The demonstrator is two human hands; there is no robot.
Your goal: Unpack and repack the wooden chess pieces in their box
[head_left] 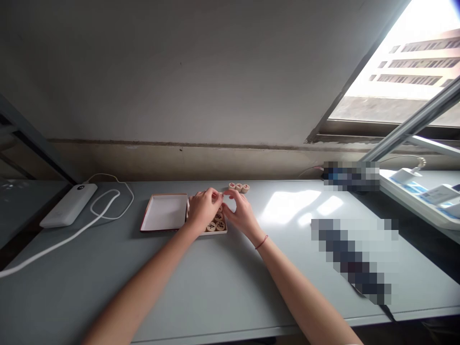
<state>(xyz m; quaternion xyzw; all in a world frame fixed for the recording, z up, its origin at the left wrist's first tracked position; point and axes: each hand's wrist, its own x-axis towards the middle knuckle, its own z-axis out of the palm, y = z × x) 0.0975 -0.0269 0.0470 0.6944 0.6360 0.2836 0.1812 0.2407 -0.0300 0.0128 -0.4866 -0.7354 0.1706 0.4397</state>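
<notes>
Over a small shallow box [212, 233] of round wooden xiangqi pieces [211, 226], my two hands meet. My left hand [204, 207] covers the box's left part, its fingers curled together near the back right corner; what they hold, if anything, is hidden. My right hand [241, 211] comes in from the right side, thumb and forefinger curved and apart, their tips close to the left fingers and the box's right edge. Several pieces with dark characters show in the box below the hands. Behind the hands, three pieces with red characters [239, 187] stand in a row on the table.
The box's lid [164, 213] lies left of it, white inside facing up. Further left are a white power bank [69, 206] and a looping white cable [68, 239]. Blurred-out items [354, 263] lie on the right of the grey table [201, 292], with a white power strip [420, 196] beyond.
</notes>
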